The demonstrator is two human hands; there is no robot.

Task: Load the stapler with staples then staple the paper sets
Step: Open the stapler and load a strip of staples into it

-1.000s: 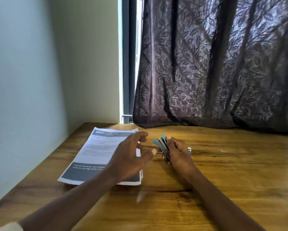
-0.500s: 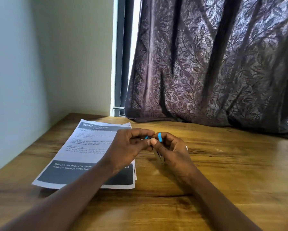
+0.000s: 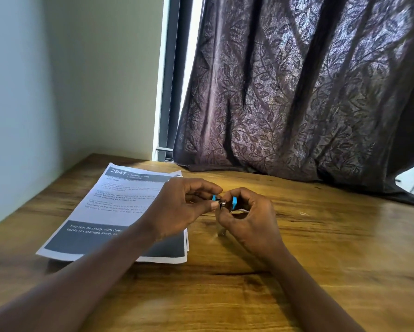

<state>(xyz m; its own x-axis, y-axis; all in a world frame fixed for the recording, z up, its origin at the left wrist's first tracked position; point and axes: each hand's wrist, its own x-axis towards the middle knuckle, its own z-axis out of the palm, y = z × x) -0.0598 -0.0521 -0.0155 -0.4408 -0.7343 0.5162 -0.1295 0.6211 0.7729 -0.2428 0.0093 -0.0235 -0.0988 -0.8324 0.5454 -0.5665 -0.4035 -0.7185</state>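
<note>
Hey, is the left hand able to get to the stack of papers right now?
Probably yes, once freed. The left hand hovers above the papers with nothing between, but its fingers are busy pinching the stapler, which the right hand also holds.

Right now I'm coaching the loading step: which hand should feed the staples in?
Left. The right hand is wrapped around the blue stapler, steadying it above the table, while the left hand already pinches at its metal end.
</note>
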